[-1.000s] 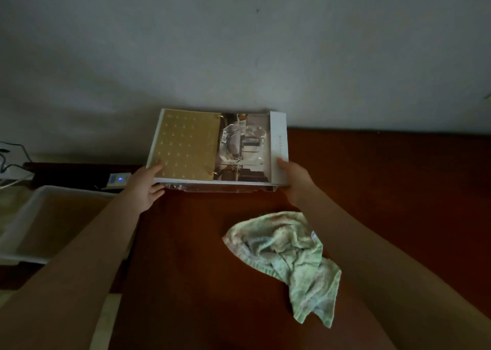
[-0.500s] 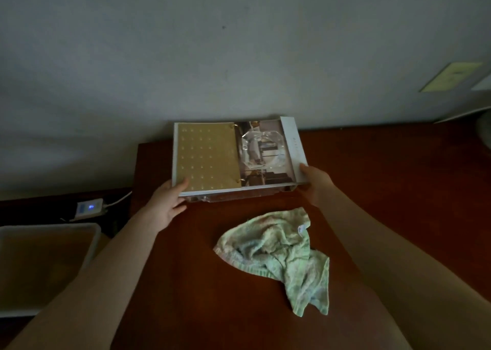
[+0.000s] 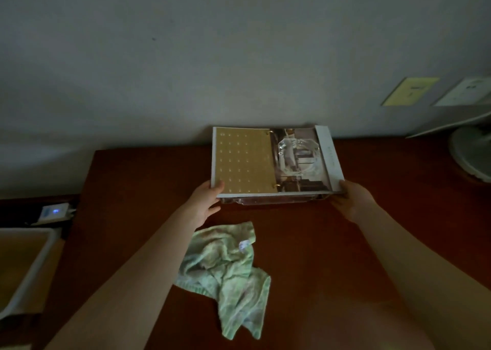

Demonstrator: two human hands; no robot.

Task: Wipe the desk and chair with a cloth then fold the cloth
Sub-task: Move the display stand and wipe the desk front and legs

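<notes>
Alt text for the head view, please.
The left hand and right hand grip the near corners of a ring-bound album at the back of a dark wooden desk. A crumpled pale green cloth lies in front of it, held by neither hand.

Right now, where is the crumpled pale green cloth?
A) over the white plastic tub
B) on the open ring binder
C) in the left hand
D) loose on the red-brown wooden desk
D: the crumpled pale green cloth lies loose on the red-brown wooden desk, while the left hand and right hand both grip the open ring binder.
</notes>
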